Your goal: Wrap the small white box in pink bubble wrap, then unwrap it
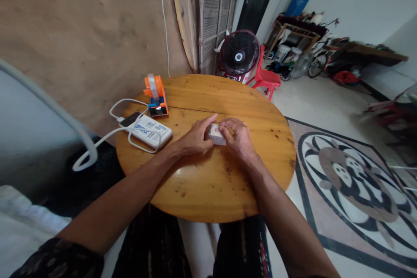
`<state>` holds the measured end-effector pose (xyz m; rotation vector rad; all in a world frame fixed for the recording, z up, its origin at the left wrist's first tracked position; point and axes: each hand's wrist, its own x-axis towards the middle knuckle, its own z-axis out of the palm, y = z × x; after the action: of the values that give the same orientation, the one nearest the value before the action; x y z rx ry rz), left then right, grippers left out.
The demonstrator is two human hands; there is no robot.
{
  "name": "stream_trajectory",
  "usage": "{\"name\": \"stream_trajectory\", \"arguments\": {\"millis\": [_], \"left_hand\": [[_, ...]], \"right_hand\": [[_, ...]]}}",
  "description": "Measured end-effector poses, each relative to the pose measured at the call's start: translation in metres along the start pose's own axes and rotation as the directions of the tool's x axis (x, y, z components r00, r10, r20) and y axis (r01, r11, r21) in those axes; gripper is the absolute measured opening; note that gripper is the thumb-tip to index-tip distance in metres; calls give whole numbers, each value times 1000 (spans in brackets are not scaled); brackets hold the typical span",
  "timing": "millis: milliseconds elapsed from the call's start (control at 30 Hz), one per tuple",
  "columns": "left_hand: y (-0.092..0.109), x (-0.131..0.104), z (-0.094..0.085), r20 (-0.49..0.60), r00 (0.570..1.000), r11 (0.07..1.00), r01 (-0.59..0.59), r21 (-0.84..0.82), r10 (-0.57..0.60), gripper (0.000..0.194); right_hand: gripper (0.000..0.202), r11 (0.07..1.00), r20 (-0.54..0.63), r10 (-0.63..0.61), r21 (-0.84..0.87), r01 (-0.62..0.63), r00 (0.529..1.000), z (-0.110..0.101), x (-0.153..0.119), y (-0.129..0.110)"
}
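A small whitish block [217, 135] with a pale pink mark on top rests on the round wooden table [208, 191], between my two hands. Its exact kind is too blurred to tell. My left hand [196, 136] grips the left end, thumb in front and fingers behind. At the right end, the bent fingers and thumb of my right hand [237, 136] press on the block's top and side. The fingers partly cover both ends.
On the table's left are an orange and blue tape dispenser [157, 95] and a white power bank [146, 130] with a looping white cable [112, 129]. Behind the table stand a fan [239, 54] and a red chair [265, 74]. A brown wall [81, 30] is at left.
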<state>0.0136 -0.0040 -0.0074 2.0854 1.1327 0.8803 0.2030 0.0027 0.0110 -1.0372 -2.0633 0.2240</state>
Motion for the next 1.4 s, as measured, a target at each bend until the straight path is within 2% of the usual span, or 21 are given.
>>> {"name": "stream_trajectory", "arguments": {"millis": [133,267,367,467,733,933,1033,1267,1400], "left_hand": [[7,0,-5,7,997,997,73,36,-73,85],[3,0,-3,-31,992,991,127,53,-125,79],[-5,0,2,-39,994,992,103,66,-101,77],[-8,0,4,-47,995,996,90,6,-89,82],[7,-2,-3,-13,994,987,102,-128,-104,91],[10,-5,-1,38,998,974,56,-220,-49,98],[11,-6,0,42,999,981,8,-193,0,98],[12,-6,5,-41,994,994,-105,-10,105,101],[11,-6,5,-21,993,993,-112,42,113,104]], "right_hand": [[15,1000,-12,7,29,-7,1000,0,-1,1],[14,998,-39,23,64,-20,999,0,-2,1],[13,992,-63,43,122,-35,997,-3,-2,0],[12,985,-73,73,163,-60,995,-6,-2,-2],[17,933,-96,153,341,-111,984,-7,-2,-2],[19,877,-138,250,451,-164,958,-15,-1,-1],[17,842,-149,270,515,-158,951,-18,0,1],[19,788,-128,292,594,-162,948,-23,0,-4],[20,761,-125,308,627,-166,943,-26,0,-6]]}}
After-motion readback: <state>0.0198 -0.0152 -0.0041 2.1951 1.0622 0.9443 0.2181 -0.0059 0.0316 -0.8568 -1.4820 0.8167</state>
